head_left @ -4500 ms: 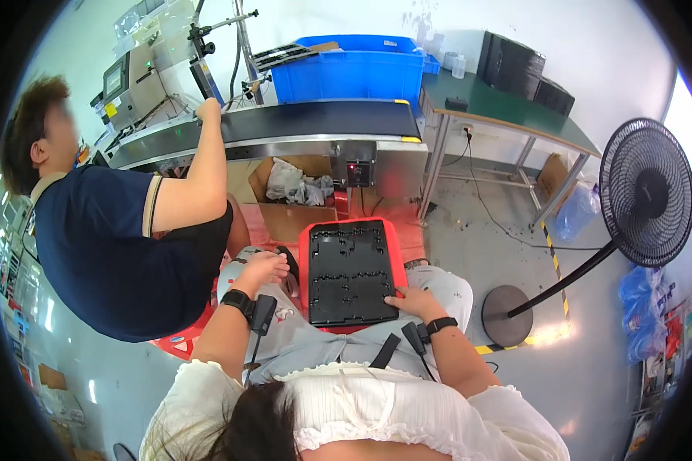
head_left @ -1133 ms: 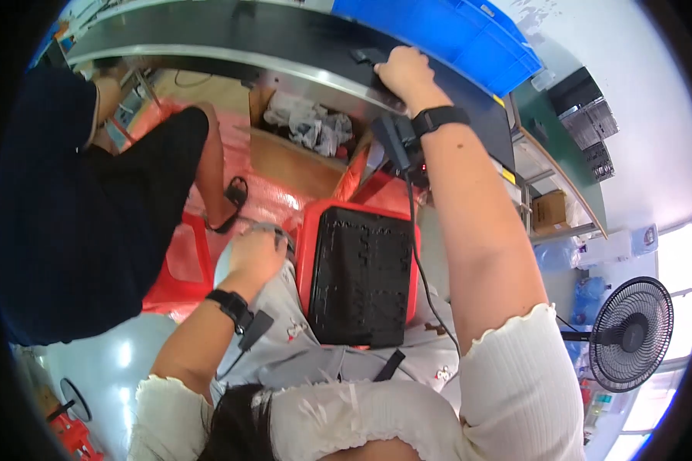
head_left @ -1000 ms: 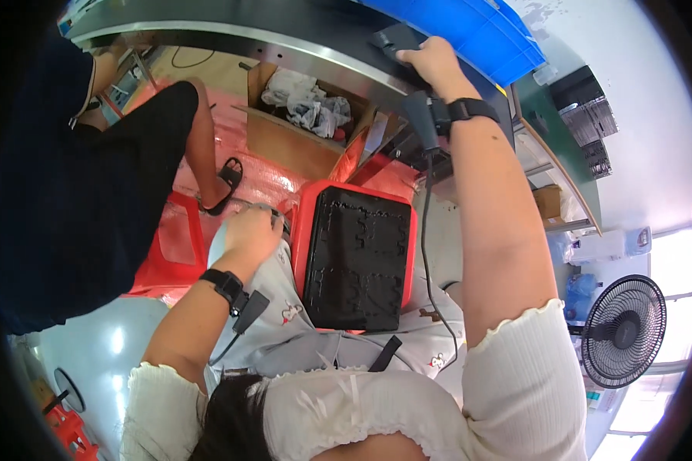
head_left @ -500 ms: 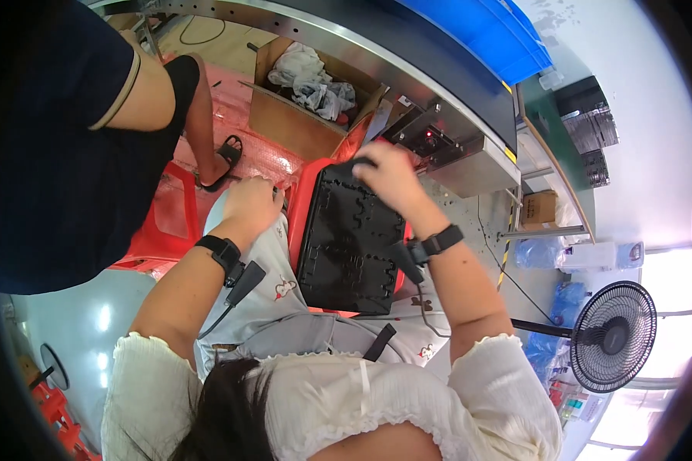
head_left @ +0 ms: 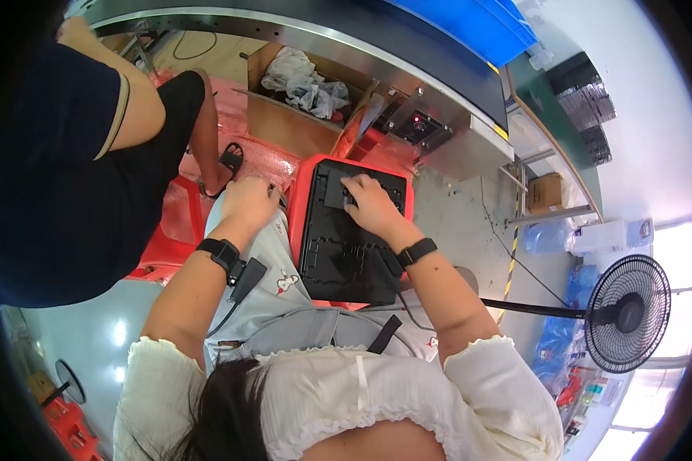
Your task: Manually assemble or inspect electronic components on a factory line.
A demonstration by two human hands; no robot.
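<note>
A black moulded tray (head_left: 346, 253) lies on a red crate (head_left: 304, 184) in front of my knees. My right hand (head_left: 370, 206) rests on the tray's far end, fingers closed on a small flat black part (head_left: 336, 190) pressed against the tray. My left hand (head_left: 247, 203) lies curled on my left knee beside the crate's left edge, and nothing shows in it. Both wrists wear black bands with cables.
A person in a dark shirt (head_left: 50, 161) sits close on my left on a red stool (head_left: 165, 246). A conveyor belt (head_left: 377, 34) runs across the top, with a cardboard box of rags (head_left: 300, 96) under it. A standing fan (head_left: 619, 311) is at right.
My right hand came down from the conveyor with the black part and now presses it onto the tray. My left hand stayed on my knee. The view tilted down.
</note>
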